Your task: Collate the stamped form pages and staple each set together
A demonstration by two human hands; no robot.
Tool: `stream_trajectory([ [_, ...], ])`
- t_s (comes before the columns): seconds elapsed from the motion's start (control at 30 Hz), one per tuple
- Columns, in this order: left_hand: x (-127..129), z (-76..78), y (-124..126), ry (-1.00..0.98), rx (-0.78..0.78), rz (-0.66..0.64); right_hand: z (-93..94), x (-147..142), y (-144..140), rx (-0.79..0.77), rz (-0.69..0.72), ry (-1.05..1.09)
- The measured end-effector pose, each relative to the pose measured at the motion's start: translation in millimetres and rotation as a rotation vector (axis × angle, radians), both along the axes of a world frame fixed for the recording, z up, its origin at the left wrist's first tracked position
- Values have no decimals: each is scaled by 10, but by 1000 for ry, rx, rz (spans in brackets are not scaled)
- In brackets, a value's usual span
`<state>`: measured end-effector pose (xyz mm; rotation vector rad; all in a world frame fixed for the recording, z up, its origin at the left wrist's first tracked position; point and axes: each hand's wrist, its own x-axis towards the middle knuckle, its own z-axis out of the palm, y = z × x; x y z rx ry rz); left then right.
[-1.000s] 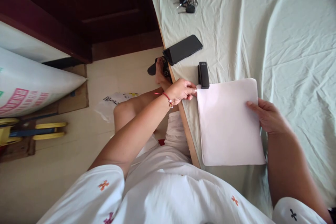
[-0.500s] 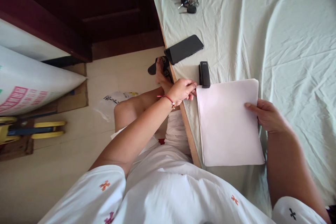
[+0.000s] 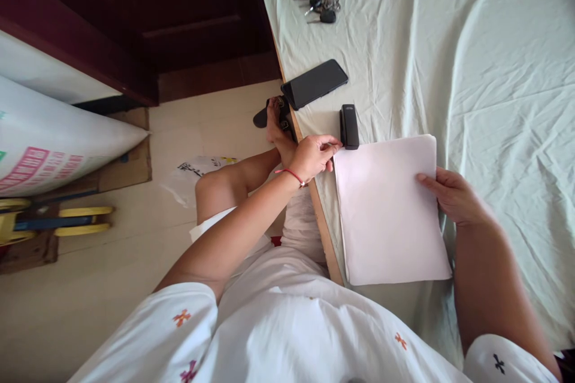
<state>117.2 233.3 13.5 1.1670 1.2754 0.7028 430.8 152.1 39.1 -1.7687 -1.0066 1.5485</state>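
Observation:
A stack of blank white paper (image 3: 389, 215) lies on the cloth near the edge, its sheets roughly lined up. My right hand (image 3: 456, 194) grips its right side, thumb on top and the other fingers underneath. At the upper left corner of the stack, my left hand (image 3: 317, 158) has thumb and fingertips pinched together on the paper's corner, right beside the black stapler (image 3: 349, 126). The stapler's lower end meets the top edge of the paper near that corner. Its jaws are hard to make out from above.
A black phone (image 3: 315, 84) rests by the bed-like surface's wooden edge (image 3: 324, 233), with a bunch of keys (image 3: 321, 6) farther up on the wrinkled pale cloth (image 3: 507, 72). On the floor are a plastic bag (image 3: 186, 179), a large white sack (image 3: 58, 137) and a yellow-and-blue object (image 3: 63, 221).
The stack has shifted slightly left at its upper end, and my right hand has moved with it. My left fingertips have come a little to the right, closer to the stapler.

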Motion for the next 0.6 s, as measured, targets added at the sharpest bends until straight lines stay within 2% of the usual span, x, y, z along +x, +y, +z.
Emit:
stream_trajectory([
  [0.2,21,-1,5,5,2,36,-53,22,6,36,6,-8],
  [0.6,16,28,-44,4,49,13,-95,7,2,99,10,1],
])
